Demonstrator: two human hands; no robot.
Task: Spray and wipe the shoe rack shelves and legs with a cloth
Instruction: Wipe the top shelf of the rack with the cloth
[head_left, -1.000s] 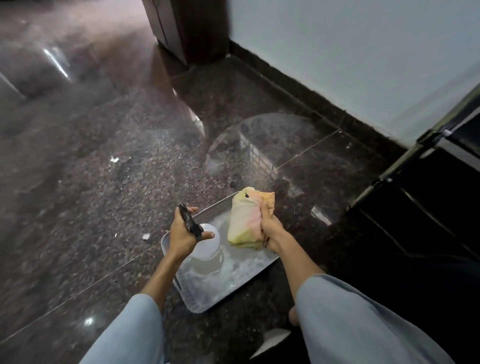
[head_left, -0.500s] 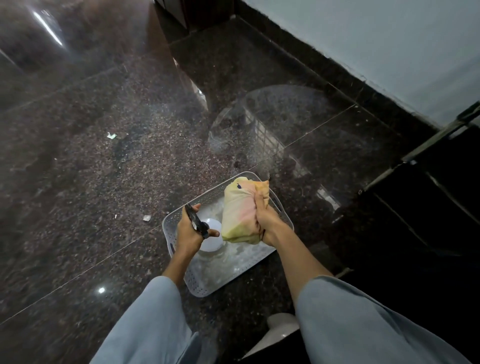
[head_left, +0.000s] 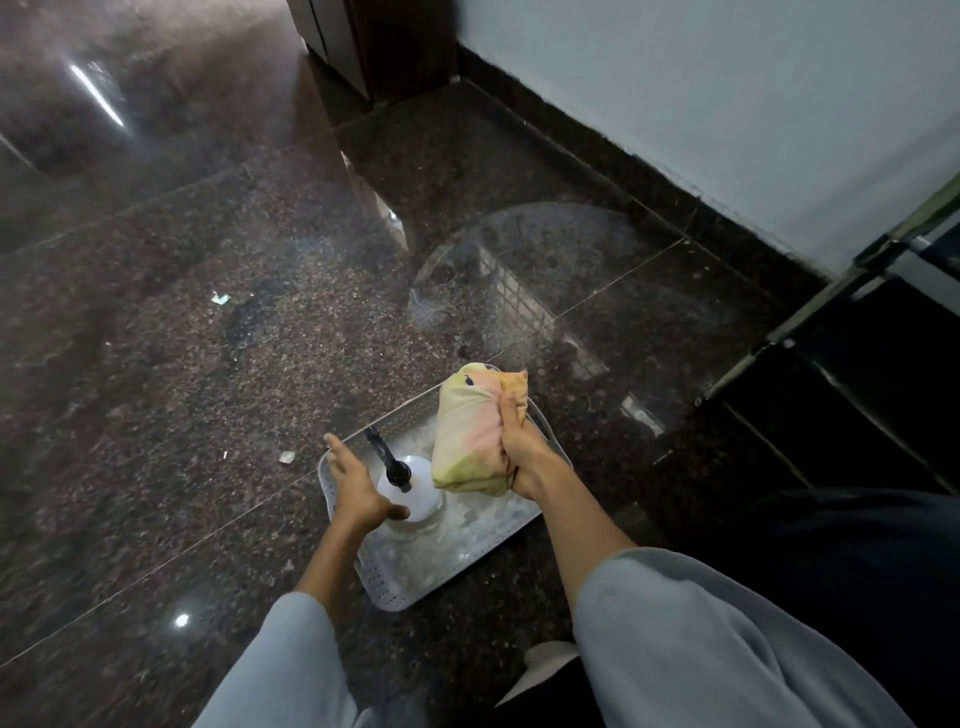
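On dark polished floor (head_left: 208, 389), white basket (head_left: 395, 597) sits.

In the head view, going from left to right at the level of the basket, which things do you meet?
Left hand → spray bottle → cloth → right hand → shoe rack.

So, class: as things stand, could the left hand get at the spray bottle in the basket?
Probably yes. The left hand is open and right beside the spray bottle, which stands upright in the open-topped basket. Nothing lies between them; the right hand holds the cloth off to the other side.
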